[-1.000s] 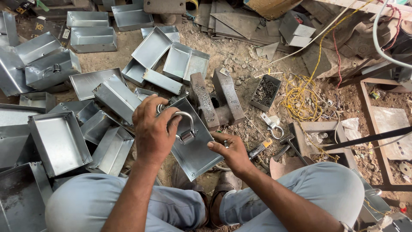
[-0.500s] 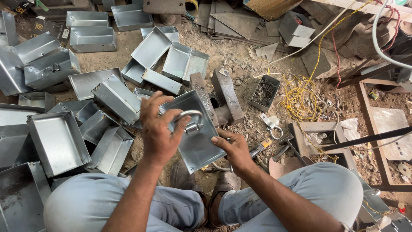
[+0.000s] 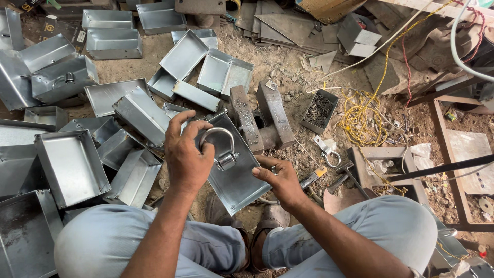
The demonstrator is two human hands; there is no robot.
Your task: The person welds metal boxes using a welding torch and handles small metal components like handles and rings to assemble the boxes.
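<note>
I sit over a dirt floor with a flat grey sheet-metal tray (image 3: 239,177) tilted in front of my knees. A curved metal handle (image 3: 220,143) is fixed on the tray's upward face. My left hand (image 3: 185,154) grips the tray's left edge, fingers curled beside the handle. My right hand (image 3: 280,180) holds the tray's lower right edge, thumb on top.
Several open metal trays (image 3: 69,164) lie heaped at left and ahead. Two rusty steel blocks (image 3: 260,118) stand just beyond the tray, with a small box of bolts (image 3: 319,110), a loose handle (image 3: 327,152), yellow wire (image 3: 360,121) and a wooden frame (image 3: 447,170) at right.
Both hands have lifted and turned the tray, bringing its handle face up toward me. My left hand slid from on top of the handle to the tray's left edge.
</note>
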